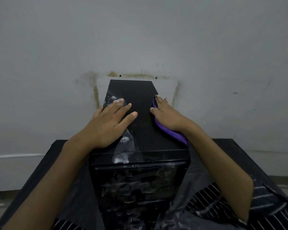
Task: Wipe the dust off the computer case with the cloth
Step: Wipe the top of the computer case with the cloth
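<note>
Computer case (140,123): right hand (168,117) presses purple cloth (173,131) over its right edge; left hand (110,122) flat, fingers spread.

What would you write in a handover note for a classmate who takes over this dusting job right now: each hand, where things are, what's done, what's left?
Left hand: flat and open on top of the computer case, steadying it.
Right hand: pressing the purple cloth against the case's top right edge.
The case stands upright on a black table by the wall.
Done: cannot tell how much has been wiped.
Left: whitish smears show on the top's left side and front edge; wipe those, then the front.
</note>
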